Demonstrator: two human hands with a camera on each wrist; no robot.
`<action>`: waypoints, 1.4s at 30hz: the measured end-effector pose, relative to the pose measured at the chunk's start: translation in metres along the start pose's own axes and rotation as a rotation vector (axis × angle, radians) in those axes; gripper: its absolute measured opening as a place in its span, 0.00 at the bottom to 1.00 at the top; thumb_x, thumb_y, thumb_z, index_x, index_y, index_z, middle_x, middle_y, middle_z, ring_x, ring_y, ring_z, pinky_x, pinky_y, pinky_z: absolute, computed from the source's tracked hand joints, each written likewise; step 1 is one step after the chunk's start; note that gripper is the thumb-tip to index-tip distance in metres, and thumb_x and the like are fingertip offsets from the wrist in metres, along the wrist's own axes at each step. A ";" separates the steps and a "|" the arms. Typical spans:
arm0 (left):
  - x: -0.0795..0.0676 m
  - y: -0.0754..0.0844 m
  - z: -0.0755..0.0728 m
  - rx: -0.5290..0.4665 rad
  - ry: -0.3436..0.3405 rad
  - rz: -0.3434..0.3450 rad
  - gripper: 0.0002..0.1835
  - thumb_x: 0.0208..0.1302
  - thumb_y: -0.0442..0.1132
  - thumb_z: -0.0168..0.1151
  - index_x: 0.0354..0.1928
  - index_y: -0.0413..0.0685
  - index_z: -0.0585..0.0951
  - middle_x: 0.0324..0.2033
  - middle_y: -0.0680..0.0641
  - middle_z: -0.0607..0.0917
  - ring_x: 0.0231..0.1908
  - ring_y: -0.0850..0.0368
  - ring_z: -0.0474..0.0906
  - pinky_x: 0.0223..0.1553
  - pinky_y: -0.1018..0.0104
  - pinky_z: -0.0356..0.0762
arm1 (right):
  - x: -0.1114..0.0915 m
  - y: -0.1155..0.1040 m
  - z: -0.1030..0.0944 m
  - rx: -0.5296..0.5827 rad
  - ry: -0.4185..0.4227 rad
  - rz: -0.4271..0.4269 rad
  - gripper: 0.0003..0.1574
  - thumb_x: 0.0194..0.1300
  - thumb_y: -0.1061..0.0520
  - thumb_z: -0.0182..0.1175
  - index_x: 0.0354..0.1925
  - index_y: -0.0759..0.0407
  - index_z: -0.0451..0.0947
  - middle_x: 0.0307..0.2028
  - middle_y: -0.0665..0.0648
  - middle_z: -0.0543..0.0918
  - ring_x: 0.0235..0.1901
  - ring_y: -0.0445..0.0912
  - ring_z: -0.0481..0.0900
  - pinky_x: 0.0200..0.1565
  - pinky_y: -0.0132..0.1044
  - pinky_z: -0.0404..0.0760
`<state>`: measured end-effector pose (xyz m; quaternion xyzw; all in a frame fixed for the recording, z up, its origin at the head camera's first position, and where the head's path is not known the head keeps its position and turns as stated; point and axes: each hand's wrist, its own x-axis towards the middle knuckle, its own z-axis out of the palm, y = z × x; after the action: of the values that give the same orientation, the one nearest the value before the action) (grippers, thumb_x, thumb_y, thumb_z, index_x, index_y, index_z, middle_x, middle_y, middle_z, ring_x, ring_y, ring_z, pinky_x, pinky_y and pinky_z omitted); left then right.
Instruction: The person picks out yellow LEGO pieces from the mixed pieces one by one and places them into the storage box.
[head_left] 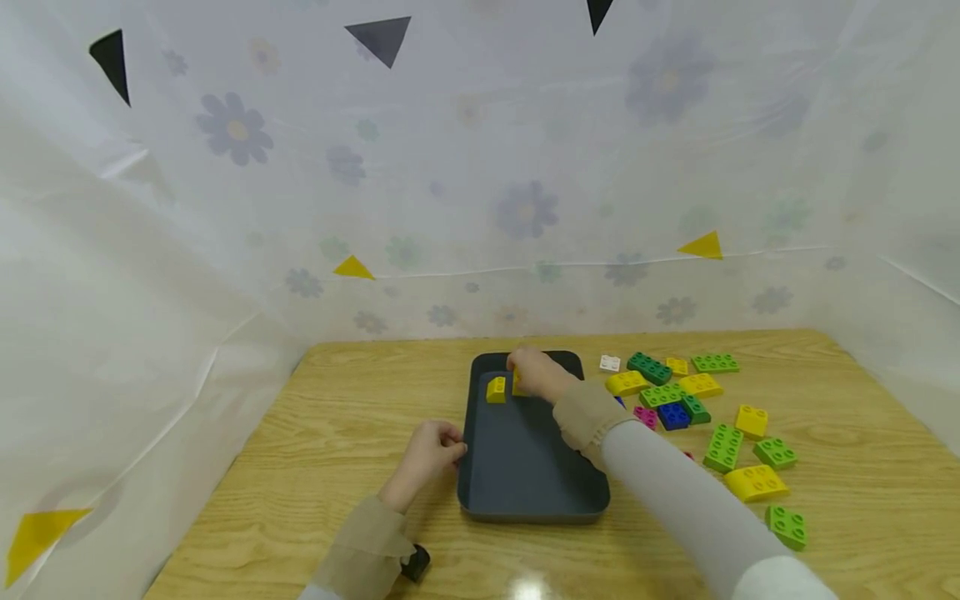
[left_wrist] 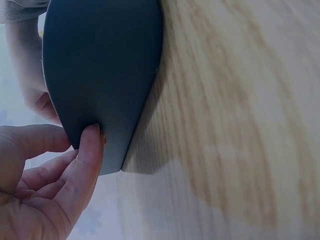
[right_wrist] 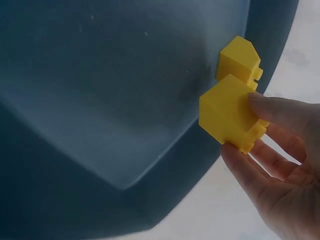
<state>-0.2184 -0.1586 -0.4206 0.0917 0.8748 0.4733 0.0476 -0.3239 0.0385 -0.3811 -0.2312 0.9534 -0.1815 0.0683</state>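
A dark grey tray lies on the wooden table. My left hand is at its left side; in the left wrist view the thumb and a finger pinch the rim of the tray. Over the tray's far end, my right hand pinches a yellow toy building brick with a sloped side between thumb and finger, its studs toward the palm. Just left of it in the head view, a second yellow sloped brick sits in the tray near the far wall.
Right of the tray lie several loose bricks, among them a white one, a dark green one, a blue one and a light green one. A small black object is beside my left sleeve. A flower-patterned sheet hangs behind the table.
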 end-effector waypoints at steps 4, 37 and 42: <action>0.000 -0.001 0.000 0.002 0.000 0.002 0.04 0.55 0.24 0.58 0.33 0.28 0.78 0.21 0.44 0.78 0.21 0.50 0.78 0.22 0.61 0.81 | 0.000 0.001 0.006 0.013 -0.010 0.026 0.20 0.57 0.69 0.58 0.50 0.67 0.74 0.49 0.65 0.74 0.45 0.55 0.75 0.44 0.41 0.78; 0.001 0.001 0.000 -0.003 -0.004 -0.020 0.04 0.56 0.25 0.58 0.33 0.28 0.78 0.21 0.44 0.79 0.21 0.52 0.78 0.22 0.61 0.81 | 0.010 0.001 0.014 0.015 -0.043 0.063 0.20 0.56 0.72 0.57 0.49 0.66 0.76 0.49 0.63 0.76 0.47 0.55 0.75 0.45 0.42 0.78; 0.001 0.001 0.000 -0.002 -0.004 -0.018 0.05 0.56 0.25 0.58 0.33 0.28 0.78 0.21 0.44 0.79 0.21 0.51 0.78 0.21 0.62 0.80 | 0.013 0.003 0.017 -0.017 -0.039 0.052 0.21 0.55 0.71 0.59 0.49 0.65 0.76 0.48 0.63 0.76 0.45 0.54 0.75 0.44 0.41 0.79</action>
<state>-0.2190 -0.1582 -0.4193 0.0845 0.8751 0.4735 0.0535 -0.3330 0.0291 -0.3988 -0.2104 0.9591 -0.1671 0.0895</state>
